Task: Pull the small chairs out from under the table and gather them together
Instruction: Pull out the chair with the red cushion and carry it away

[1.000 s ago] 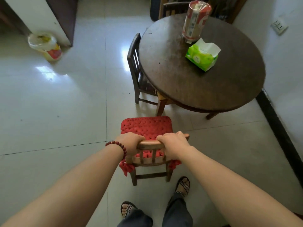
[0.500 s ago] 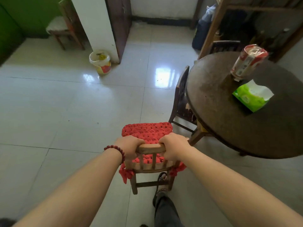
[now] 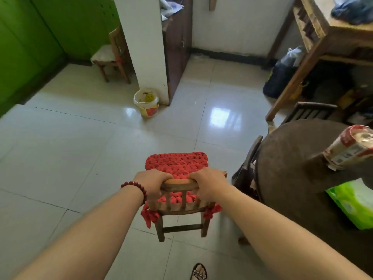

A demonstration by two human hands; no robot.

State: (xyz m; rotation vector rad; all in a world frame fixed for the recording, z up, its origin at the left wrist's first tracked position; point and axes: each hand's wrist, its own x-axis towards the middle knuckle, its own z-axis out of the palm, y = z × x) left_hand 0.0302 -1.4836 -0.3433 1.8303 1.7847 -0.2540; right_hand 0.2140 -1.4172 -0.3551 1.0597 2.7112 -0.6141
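Glossy floor tiles [image 3: 70, 158] lie open ahead; left hand [image 3: 153, 183] and right hand [image 3: 207, 184] both clench the red-cushioned chair [image 3: 177, 178] backrest — carry it level, legs clear of the desk [image 3: 292, 158]

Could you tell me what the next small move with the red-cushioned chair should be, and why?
Probably carry it a little further onto the open tiled floor and set it down. Both hands, left hand and right hand, grip the backrest of the red-cushioned chair, already clear of the round table, while a dark chair is tucked under the table's edge.
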